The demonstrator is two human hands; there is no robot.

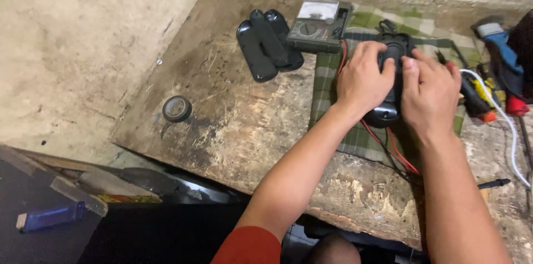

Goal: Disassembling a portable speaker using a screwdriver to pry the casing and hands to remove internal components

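A person's two bare hands work over a black oblong device (pixel 390 83) that lies on a green checked cloth (pixel 355 131) spread across the far right part of a worn wooden desk (pixel 233 119). The left hand (pixel 362 81) wraps the device's left flank, its grip closed on the casing with the thumb over the top. The right hand (pixel 430 91) presses against the right side, fingers curled onto the same casing. Red and black wires (pixel 388 150) run out from beneath the device toward the near edge of the desk.

The desk's surface is scratched, stained dark in patches and flaking pale along its front edge. It sits in a corner between rough, mottled plaster walls (pixel 83 47). Behind the hands, an analogue multimeter (pixel 319 25) rests at the cloth's far edge, with a pair of black plastic shells (pixel 269 44) stacked just beside it on bare wood. A small roll of black tape (pixel 177 108) lies well apart to the left. At the right, hand tools with orange, red and blue handles (pixel 494 75) crowd together near a white cable (pixel 508 131). A blue-handled tool (pixel 50 217) lies below the desk's near left edge.
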